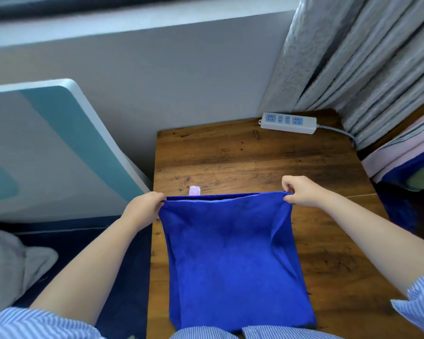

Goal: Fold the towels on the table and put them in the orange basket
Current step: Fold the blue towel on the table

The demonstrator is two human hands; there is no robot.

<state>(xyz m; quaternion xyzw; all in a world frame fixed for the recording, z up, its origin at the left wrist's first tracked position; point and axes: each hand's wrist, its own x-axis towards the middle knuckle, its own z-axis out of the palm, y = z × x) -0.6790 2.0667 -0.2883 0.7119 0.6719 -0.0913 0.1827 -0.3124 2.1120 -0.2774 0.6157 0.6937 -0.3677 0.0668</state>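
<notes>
1. A blue towel [233, 260] is spread over the near half of a wooden table [255, 157], doubled over, with its far edge raised slightly off the wood.
2. The far left corner of the towel is pinched by the left hand [143, 206], the fingers being curled round the hem.
3. The far right corner is pinched by the right hand [299, 190], thumb and fingers being closed on the cloth.
4. A small pale label [194, 190] is seen standing up from the far edge, near the left hand.
5. A long crease is formed down the right side of the towel, where the fabric is folded inward.
6. A white power strip [288, 123] is laid at the far right corner of the table, its cable being led off to the right under a grey curtain [353, 57].
7. At the right edge, what may be a stack of folded cloths [406, 152] is partly seen; its nature cannot be told for certain.
8. A white and teal panel [52, 148] is leaned against the wall to the left of the table.
</notes>
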